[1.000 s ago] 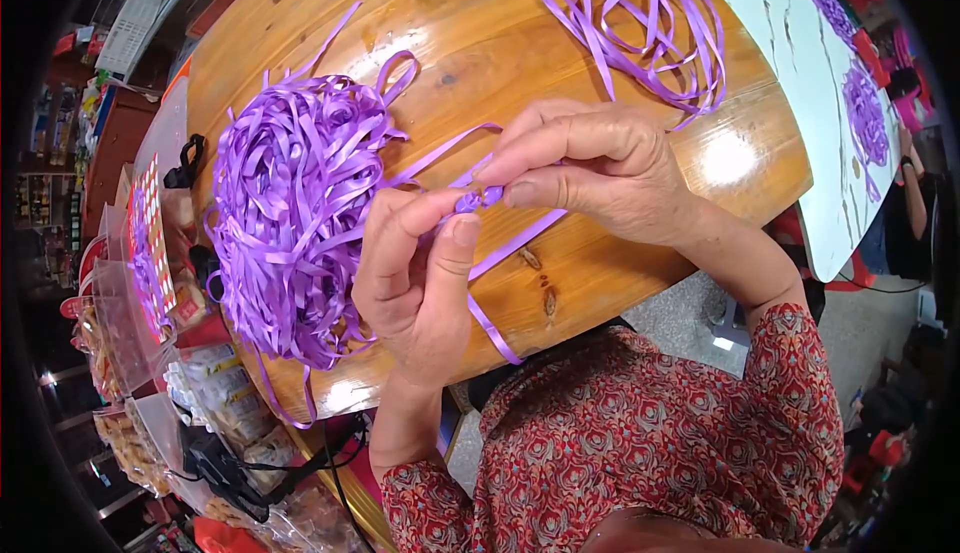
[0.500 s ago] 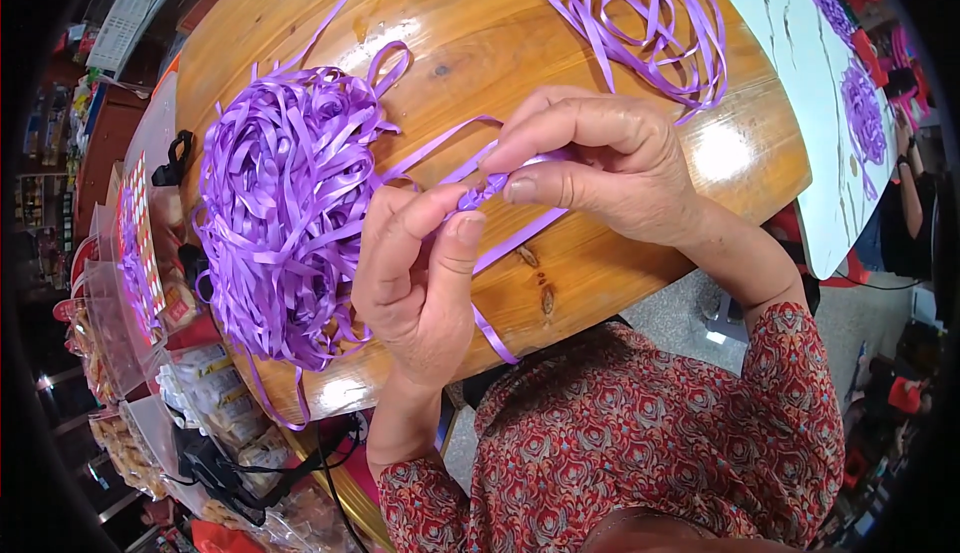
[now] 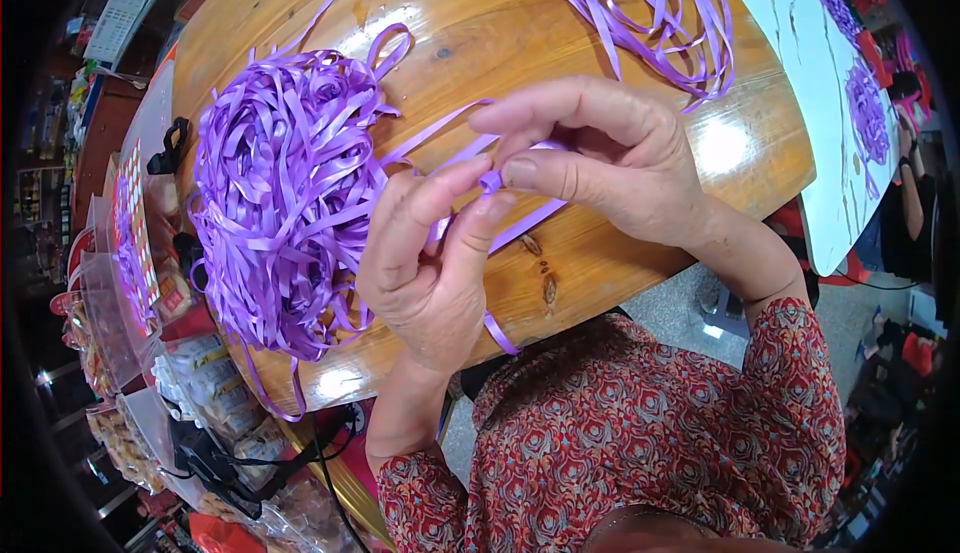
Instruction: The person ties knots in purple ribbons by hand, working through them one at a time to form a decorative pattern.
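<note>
Over the middle of the wooden table, my two hands meet at a small folded bit of purple ribbon (image 3: 490, 182). My left hand (image 3: 428, 263) pinches its lower side between thumb and forefinger. From the right, my right hand (image 3: 610, 158) holds it with the thumb pressed in and the forefinger arched above. Strands of the same ribbon run behind both hands, and one end hangs past the table's near edge. Left of my left hand lies a large tangled heap of purple ribbon (image 3: 285, 193). The inner sides of my fingers are partly hidden.
Looser loops of purple ribbon (image 3: 660, 13) lie at the table's (image 3: 470, 43) far right. A white marbled table (image 3: 790, 83) with more purple ribbon stands beyond, with another person's arm (image 3: 913, 188) near it. Packaged goods (image 3: 215, 388) and a black cable (image 3: 325, 483) are at the left.
My left hand has moved slightly right and up, closer to my right hand. The pinched ribbon now shows as a small loop. My right forefinger has lifted away a little.
</note>
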### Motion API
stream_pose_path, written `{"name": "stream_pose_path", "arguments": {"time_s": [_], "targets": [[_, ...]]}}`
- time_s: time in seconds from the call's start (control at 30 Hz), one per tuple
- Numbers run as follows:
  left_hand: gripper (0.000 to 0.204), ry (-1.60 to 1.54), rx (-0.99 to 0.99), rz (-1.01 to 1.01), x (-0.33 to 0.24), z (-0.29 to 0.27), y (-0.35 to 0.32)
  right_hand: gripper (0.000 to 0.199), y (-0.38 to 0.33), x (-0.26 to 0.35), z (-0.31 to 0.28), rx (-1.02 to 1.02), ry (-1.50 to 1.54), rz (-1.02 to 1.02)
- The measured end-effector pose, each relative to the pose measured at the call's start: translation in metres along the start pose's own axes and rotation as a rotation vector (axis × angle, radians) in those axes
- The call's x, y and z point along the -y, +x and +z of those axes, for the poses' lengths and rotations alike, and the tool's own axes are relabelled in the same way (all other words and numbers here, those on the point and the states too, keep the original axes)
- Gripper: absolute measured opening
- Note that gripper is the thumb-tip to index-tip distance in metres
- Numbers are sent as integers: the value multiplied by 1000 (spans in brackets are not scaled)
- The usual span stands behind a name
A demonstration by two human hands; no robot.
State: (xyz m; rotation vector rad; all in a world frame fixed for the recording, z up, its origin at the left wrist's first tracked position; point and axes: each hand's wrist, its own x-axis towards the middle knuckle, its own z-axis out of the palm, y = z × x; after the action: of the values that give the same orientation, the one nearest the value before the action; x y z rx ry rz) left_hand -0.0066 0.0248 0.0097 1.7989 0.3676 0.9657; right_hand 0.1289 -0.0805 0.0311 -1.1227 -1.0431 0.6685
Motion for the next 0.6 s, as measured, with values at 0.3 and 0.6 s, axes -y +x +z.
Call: {"name": "stream_pose_path", "arguments": {"time_s": [0.3,0.6], "targets": [[27,-58,21,83,6,-2,-2,34,2,-2,-4,60,194,152],[24,-25,123,40,-5,-3,1,34,0,-2,-4,39,278,188]]}}
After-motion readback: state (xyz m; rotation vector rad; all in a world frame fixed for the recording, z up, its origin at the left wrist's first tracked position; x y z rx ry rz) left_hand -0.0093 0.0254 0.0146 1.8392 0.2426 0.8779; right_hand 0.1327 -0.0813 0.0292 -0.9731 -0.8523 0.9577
